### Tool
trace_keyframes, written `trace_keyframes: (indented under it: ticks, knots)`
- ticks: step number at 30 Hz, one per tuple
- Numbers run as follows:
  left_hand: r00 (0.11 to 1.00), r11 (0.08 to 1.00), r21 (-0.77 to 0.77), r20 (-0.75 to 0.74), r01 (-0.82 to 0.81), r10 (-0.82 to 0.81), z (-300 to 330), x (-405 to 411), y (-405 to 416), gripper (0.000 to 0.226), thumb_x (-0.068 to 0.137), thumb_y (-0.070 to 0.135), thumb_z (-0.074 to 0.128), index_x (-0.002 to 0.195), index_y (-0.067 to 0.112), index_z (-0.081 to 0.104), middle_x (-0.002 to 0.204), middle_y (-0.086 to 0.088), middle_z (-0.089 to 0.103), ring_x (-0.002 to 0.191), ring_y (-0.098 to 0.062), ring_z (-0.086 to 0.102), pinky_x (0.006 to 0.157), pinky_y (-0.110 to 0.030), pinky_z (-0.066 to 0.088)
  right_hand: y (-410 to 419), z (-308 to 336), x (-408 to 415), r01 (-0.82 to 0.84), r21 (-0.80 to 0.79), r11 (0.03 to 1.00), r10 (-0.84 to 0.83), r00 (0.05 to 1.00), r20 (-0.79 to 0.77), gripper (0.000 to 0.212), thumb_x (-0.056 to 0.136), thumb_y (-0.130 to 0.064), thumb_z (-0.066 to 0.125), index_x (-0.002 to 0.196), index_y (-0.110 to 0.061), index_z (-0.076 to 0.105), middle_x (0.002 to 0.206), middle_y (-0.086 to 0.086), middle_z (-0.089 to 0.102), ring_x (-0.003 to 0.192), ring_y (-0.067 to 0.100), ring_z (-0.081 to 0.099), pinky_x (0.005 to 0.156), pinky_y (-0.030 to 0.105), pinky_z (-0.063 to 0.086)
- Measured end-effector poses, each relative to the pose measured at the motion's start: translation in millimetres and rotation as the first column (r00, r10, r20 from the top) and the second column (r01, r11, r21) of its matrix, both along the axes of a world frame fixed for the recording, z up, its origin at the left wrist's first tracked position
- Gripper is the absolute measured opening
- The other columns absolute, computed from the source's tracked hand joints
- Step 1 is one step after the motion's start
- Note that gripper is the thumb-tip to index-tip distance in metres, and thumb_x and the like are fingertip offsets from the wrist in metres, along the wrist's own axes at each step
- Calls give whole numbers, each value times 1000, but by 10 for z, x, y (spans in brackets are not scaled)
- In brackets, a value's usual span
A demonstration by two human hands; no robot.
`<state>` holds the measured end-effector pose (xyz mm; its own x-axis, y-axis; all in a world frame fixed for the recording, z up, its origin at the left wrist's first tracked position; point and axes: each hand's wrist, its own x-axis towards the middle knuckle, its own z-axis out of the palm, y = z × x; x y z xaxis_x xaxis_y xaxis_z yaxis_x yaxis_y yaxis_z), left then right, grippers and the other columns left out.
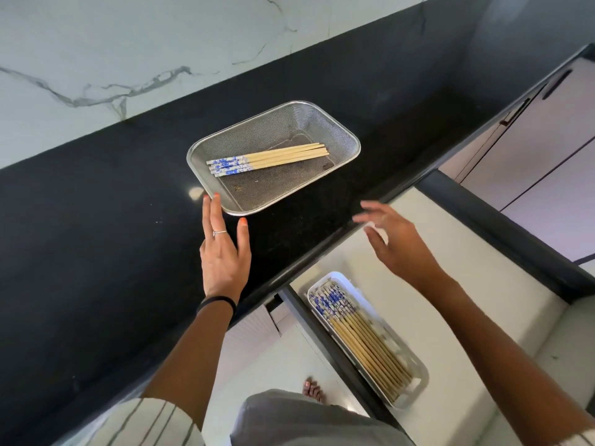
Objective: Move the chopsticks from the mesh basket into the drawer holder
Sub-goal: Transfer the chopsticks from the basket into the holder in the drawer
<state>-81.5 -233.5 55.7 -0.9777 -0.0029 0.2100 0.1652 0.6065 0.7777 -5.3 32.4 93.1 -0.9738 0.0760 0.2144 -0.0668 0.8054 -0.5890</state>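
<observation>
A steel mesh basket (pixel 335 122) sits on the black counter. Several wooden chopsticks (pixel 283 156) with blue-and-white handles lie in it, handles to the left. My left hand (pixel 224 252) lies flat with straight fingers, fingertips touching the basket's near left corner. My right hand (pixel 394 243) hovers blurred over the counter's front edge, fingers spread, holding nothing. Below it, a white holder (pixel 418 375) in the open drawer carries several matching chopsticks (pixel 357 329).
The black counter (pixel 96 236) runs diagonally under a marble wall. The open drawer (pixel 483 284) has a white floor and dark rim. Pale cabinet fronts with dark handles stand at the far right. A bare foot shows on the floor.
</observation>
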Motion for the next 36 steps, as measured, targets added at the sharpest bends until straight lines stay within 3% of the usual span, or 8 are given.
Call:
trace_keyframes:
  ticks: [3, 7, 12, 17, 20, 24, 30, 36]
  knots:
    - [1000, 1000, -4, 6, 4, -4, 6, -3, 1, 61, 102, 36, 41, 155, 28, 12, 164, 6, 9, 135, -26, 45, 104, -59, 42, -167, 274, -416, -34, -21, 999, 32, 995, -90, 25, 94, -5, 51, 115, -6, 65, 135, 13, 53, 113, 15, 55, 96, 16, 35]
    - [1000, 1000, 0, 20, 8, -8, 6, -15, -5, 63, 101, 38, 41, 155, 31, 8, 164, 7, 7, 136, -26, 45, 105, -58, 41, -390, 441, -1030, -117, 37, 992, 118, 993, -16, 31, 96, -13, 50, 126, -8, 59, 136, 7, 54, 118, 20, 56, 102, 20, 37]
    - [1000, 1000, 3, 24, 4, -4, -2, -15, -7, 62, 101, 37, 42, 155, 32, 10, 164, 4, 9, 136, -25, 45, 106, -58, 40, -608, 419, -1704, -134, 184, 974, 91, 971, 223, 37, 95, -11, 51, 132, -14, 55, 121, 15, 59, 91, 25, 62, 78, 27, 44]
    - [1000, 1000, 8, 28, 9, -9, -31, -40, -6, 62, 101, 38, 43, 154, 34, 10, 164, 4, 9, 139, -25, 41, 109, -57, 37, -772, 299, -2074, -190, 336, 922, 67, 936, 345, 36, 88, 2, 53, 124, -2, 57, 124, 20, 55, 111, 34, 58, 96, 39, 47]
    - [1000, 1000, -10, 31, 2, -2, -58, -48, -9, 62, 101, 38, 44, 153, 34, 10, 164, 3, 10, 138, -25, 42, 110, -56, 36, -852, 197, -2124, -224, 420, 879, 89, 944, 318, 39, 84, 9, 54, 122, 2, 53, 134, 18, 46, 123, 36, 48, 104, 42, 43]
    - [1000, 1000, -22, 27, -5, 5, -67, -62, -9, 62, 100, 40, 43, 153, 33, 11, 164, 3, 11, 140, -22, 40, 111, -54, 34, -930, 161, -2158, -248, 506, 826, 103, 949, 298, 39, 83, 6, 57, 121, -2, 52, 124, 14, 50, 114, 35, 51, 95, 48, 48]
    - [1000, 998, -56, 19, -12, 14, -79, -66, 4, 62, 100, 41, 41, 153, 31, 10, 164, 3, 12, 145, -18, 31, 115, -50, 28, -910, 213, -2156, -298, 607, 737, 123, 942, 313, 28, 87, 3, 51, 114, -6, 56, 117, 15, 59, 106, 35, 60, 82, 43, 48]
    - [1000, 997, -81, 9, -13, 14, -73, -57, 11, 62, 100, 42, 39, 154, 29, 11, 164, 4, 14, 146, -17, 28, 113, -46, 27, -883, 243, -2105, -302, 632, 713, 159, 948, 275, 43, 89, 2, 45, 131, -4, 43, 122, 16, 59, 110, 36, 58, 89, 47, 46]
